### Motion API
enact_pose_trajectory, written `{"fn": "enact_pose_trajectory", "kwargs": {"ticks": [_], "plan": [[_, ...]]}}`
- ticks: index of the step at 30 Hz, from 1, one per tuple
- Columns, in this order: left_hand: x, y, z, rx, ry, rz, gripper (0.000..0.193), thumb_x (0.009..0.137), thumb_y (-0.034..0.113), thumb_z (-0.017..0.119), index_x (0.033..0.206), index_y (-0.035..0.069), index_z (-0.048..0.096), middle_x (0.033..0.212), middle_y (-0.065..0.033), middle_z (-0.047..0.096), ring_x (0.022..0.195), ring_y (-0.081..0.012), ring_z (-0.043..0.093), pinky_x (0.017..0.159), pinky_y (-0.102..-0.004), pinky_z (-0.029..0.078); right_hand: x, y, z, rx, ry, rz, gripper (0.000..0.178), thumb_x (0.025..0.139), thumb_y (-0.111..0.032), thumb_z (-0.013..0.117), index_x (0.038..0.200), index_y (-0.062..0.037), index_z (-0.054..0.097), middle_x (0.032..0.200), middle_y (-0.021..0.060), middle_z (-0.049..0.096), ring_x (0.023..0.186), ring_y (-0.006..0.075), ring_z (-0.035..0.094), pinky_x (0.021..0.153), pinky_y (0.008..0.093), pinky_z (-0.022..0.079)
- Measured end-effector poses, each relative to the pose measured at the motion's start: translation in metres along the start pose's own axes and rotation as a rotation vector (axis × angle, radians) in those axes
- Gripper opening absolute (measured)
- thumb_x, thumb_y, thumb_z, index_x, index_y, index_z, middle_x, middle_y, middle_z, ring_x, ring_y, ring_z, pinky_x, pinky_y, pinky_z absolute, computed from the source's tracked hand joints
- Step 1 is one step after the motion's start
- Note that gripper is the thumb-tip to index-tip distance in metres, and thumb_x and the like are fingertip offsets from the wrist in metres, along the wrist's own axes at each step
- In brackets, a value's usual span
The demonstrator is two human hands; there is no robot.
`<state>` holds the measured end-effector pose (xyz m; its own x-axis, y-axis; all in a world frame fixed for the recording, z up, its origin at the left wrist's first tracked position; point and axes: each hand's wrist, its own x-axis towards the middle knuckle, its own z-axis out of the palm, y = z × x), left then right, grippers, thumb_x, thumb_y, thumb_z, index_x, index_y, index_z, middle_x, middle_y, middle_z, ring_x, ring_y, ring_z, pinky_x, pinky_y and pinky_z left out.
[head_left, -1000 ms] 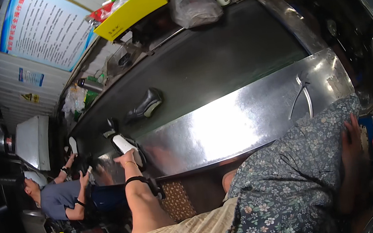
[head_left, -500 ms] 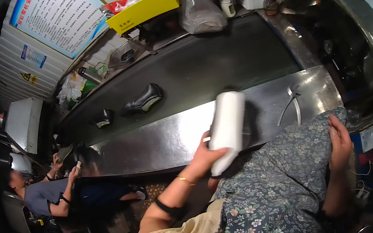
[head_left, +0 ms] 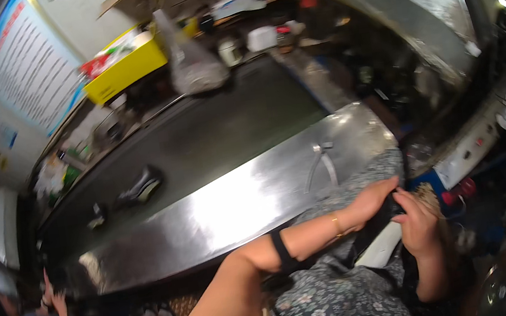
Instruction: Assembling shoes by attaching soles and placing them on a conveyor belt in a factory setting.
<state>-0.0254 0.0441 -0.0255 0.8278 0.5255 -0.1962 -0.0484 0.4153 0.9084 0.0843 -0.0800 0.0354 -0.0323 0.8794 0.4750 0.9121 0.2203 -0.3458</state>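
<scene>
Over a flowered apron (head_left: 328,295) in the head view, a white-soled shoe (head_left: 380,247) slants, its long axis running from lower left up to the right hand (head_left: 418,222), the nearer of the two. That hand's bent fingers cover the upper end, apparently grasping it; the left hand (head_left: 367,200) reaches across just above, fingertips near the right's, its grip too blurred to tell. Smooth, pale and narrow, the sole contrasts with crinkled cloth. Beyond, metal pliers (head_left: 323,147) with curved handles lie on a glossy steel ledge (head_left: 228,209) beside a matte, dark belt (head_left: 229,119).
</scene>
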Motion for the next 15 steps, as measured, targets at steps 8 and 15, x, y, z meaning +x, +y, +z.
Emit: {"fn": "enact_pose_trajectory", "kwargs": {"ticks": [8, 15], "plan": [[-0.006, -0.009, 0.001, 0.377, 0.080, 0.490, 0.051, 0.096, 0.039, 0.053, 0.128, -0.001, 0.053, 0.128, -0.0163, 0.057, 0.122, -0.0299, 0.051, 0.106, -0.0401, 0.036, -0.006, 0.031, 0.007, 0.306, -0.046, 0.208, 0.051, 0.078, -0.020, 0.076, 0.123, -0.0039, 0.059, 0.121, 0.0185, 0.063, 0.099, 0.0325, 0.065, 0.084, 0.0387, 0.052], [0.004, -0.004, -0.005, 0.714, -0.018, 0.502, 0.052, 0.083, 0.011, 0.072, 0.129, 0.004, 0.051, 0.136, -0.0148, 0.051, 0.134, -0.0275, 0.041, 0.112, -0.0386, 0.031, -0.111, 0.016, 0.078, 0.656, 0.250, 0.972, 0.017, 0.092, -0.011, 0.061, 0.102, 0.0027, 0.064, 0.094, 0.0092, 0.068, 0.089, 0.0155, 0.060, 0.081, 0.0325, 0.048]]}}
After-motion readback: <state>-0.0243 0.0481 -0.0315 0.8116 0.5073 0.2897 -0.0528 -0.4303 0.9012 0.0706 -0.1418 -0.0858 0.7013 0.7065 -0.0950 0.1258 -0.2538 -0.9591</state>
